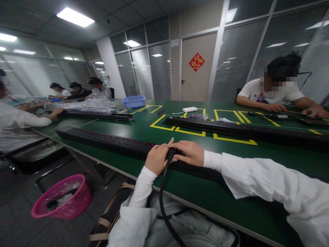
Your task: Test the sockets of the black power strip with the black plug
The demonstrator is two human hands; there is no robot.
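A long black power strip [110,140] with a row of small red lights lies along the near edge of the table. My left hand [157,158] is closed over its top, with fingers curled and pressed together beside a black plug [171,154]. From the other side my right hand [189,152] pinches that plug between thumb and fingers, against the top of the strip. Its thick black cable [161,195] hangs over the table edge towards my lap. The plug's front end and the socket under it are hidden by my hands.
Beyond lies another black power strip [231,130], near a white device [190,109] and a blue bin [133,101]. A black channel [102,116] and plastic wrap [89,105] lie left. A pink basket [86,192] stands on the floor. Several people sit around the table [138,127].
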